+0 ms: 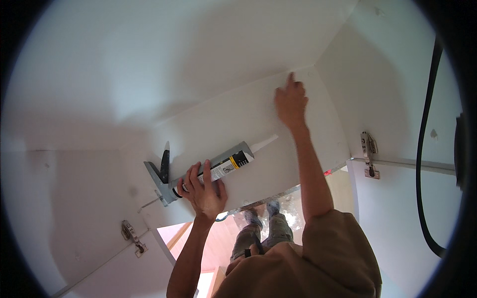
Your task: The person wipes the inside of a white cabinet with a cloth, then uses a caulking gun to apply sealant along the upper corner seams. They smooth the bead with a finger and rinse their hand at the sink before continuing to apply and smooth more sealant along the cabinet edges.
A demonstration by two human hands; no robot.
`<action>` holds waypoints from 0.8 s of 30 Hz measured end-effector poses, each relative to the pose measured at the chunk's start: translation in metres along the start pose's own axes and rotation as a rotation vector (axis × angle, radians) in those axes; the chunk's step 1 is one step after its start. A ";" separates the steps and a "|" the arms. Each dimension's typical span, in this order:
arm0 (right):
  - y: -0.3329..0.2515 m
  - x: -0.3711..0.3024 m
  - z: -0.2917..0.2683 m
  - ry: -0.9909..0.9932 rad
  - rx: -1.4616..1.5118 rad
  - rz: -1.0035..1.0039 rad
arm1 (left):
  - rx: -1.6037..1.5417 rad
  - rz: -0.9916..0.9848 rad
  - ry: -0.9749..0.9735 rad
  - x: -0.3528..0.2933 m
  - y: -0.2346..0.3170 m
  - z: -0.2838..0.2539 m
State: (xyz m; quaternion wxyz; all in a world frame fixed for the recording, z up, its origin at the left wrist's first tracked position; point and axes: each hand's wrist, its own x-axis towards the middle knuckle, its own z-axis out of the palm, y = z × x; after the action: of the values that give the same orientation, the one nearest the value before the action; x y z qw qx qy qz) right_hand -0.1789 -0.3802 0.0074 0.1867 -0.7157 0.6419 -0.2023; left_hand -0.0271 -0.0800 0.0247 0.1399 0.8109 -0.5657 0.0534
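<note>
Right hand (291, 104) is reaching to 1 o'clock, index finger extended and other fingers folding in; its fingertip (291, 76) is sitting at or just beside the seam (233, 91) where the white board (278, 169) is meeting the back panel (198, 54), close to the corner; nothing is showing in this hand, though whether the folded fingers are enclosing anything, cannot tell. Left hand (204, 196), at 7 o'clock, is holding the caulking gun (224, 163), fingers lying across the tube and thumb by its near edge; firmness of hold, cannot tell; the gun is lying over the board slightly to 7 o'clock of centre, white nozzle (265, 143) pointing to 2 o'clock, black handle (165, 164) standing at 10 o'clock of the hand. Judgement: the step is looking like fingertip work along the seam; doing it well is probably meaning light, even pressure, one continuous stroke, a clean fingertip and extra care at the corner; keeping the gun steady and its nozzle off the board is likely preventing smears; whether sealant is lying in the seam is too faint to tell; a metal hinge (369, 154) is sitting at 3 o'clock, well apart from the fingertip.
</note>
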 end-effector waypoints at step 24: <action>0.009 0.050 -0.042 -0.269 0.296 0.236 | -0.098 0.105 -0.065 -0.004 -0.010 -0.006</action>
State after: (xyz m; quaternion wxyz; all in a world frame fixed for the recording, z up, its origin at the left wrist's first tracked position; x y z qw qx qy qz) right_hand -0.2040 -0.4316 0.0411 0.3958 -0.6211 0.6538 -0.1736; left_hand -0.0193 -0.0710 0.0281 0.1580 0.7736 -0.6136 0.0067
